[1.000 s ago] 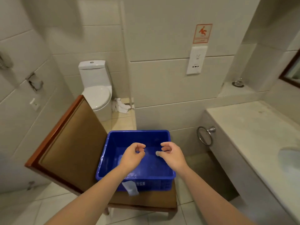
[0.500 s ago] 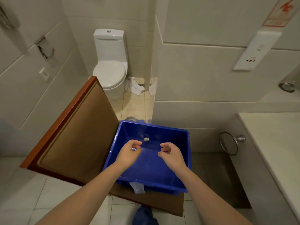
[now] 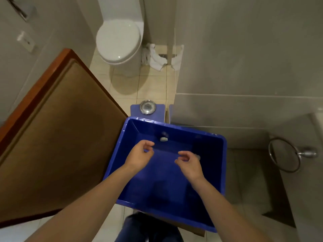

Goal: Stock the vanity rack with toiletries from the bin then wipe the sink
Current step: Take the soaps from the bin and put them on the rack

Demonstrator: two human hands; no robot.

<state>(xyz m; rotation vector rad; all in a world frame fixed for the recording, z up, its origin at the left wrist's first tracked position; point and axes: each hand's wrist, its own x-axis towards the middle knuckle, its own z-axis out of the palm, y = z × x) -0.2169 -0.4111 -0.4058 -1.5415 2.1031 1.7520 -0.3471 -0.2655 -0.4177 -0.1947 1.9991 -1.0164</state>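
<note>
- Over the blue bin (image 3: 209, 163) the left grip (image 3: 139, 154) hung loosely curled, pinching nothing.
- The right grip (image 3: 189, 163) hung likewise.
- A small white item (image 3: 164, 139) lay just beyond the left grip.

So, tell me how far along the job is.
The blue bin looks nearly emptied; one small white item lies by its far wall. The left hand and right hand hover above it, fingers loosely curled. Rack and sink are out of view, so wiping can't be confirmed.
</note>
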